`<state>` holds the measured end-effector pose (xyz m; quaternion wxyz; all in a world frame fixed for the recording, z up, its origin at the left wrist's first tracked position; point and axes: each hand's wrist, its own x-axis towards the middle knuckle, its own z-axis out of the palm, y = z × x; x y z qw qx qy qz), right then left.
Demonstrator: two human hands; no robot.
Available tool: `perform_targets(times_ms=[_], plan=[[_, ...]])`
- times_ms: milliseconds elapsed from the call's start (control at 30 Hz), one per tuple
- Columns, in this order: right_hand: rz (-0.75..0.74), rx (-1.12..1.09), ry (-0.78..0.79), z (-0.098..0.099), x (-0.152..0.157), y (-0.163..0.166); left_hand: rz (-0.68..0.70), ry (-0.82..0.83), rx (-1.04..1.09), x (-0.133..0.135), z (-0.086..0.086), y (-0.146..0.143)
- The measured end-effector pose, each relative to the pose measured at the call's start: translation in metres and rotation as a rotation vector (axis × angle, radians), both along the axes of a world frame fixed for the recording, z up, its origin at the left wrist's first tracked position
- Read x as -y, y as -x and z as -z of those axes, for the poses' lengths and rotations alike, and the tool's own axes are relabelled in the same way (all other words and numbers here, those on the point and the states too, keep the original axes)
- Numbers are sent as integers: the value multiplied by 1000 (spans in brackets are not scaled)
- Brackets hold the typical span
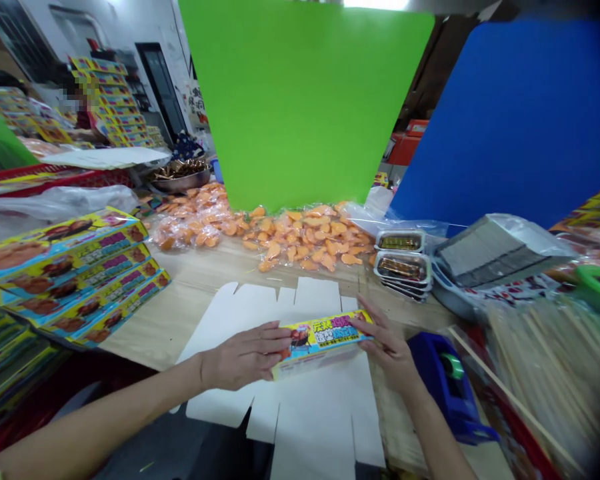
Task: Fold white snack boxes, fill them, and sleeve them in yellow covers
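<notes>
A flat white die-cut carton blank [310, 400] lies unfolded on the wooden table [195, 280] in front of me. One panel of it is folded up and shows its colourful printed face [325, 333]. My left hand [245, 357] grips the left end of that raised printed panel, fingers curled round it. At the right end, my right hand [387, 343] pinches the same panel, thumb on top.
A blue tape dispenser [447, 387] sits just right of my right hand. Foil trays [403, 263], bagged orange snack packets [300, 233], wooden skewers [540, 360] and a stack of dark sheets [495, 247] lie beyond. Stacked printed boxes [75, 273] fill the left. Green [305, 100] and blue [520, 113] boards stand behind.
</notes>
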<state>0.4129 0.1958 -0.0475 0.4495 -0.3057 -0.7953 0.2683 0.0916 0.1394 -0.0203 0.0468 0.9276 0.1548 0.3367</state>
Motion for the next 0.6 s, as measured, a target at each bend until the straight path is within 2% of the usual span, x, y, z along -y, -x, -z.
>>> perform_targets(times_ms=[100,200,300,400,600], plan=[[64,56,-116,-4,1,0,-77,-51,18,4,-18,-12],[70,53,-124,-8,7,0,-162,-71,-28,5,-35,-30],[82,-27,28,-9,16,6,-202,64,-47,5,-40,-49],[176,-198,235,-7,25,18,-240,157,-26,4,-37,-61],[230,-533,517,-9,26,43,-316,74,-205,2,-24,-61]])
